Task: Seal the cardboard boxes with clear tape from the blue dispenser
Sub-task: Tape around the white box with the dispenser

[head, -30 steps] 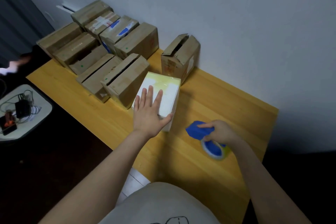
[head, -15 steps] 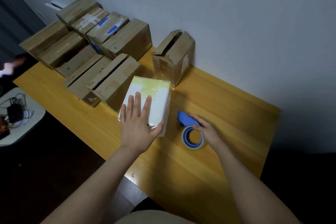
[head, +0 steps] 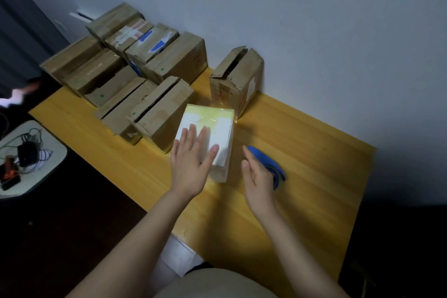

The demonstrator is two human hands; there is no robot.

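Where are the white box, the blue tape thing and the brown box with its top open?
white box (head: pixel 208 117): head view, on its taped top face.
blue tape dispenser (head: pixel 263 155): head view, on its blue handle.
open brown box (head: pixel 244 72): head view, on its top flap.

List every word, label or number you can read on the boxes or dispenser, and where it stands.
No text can be read.
Labels with red and blue marks on the back boxes: blurred.
Red print on the open box: blurred.
White box under the left hand, blue dispenser: no text shows.
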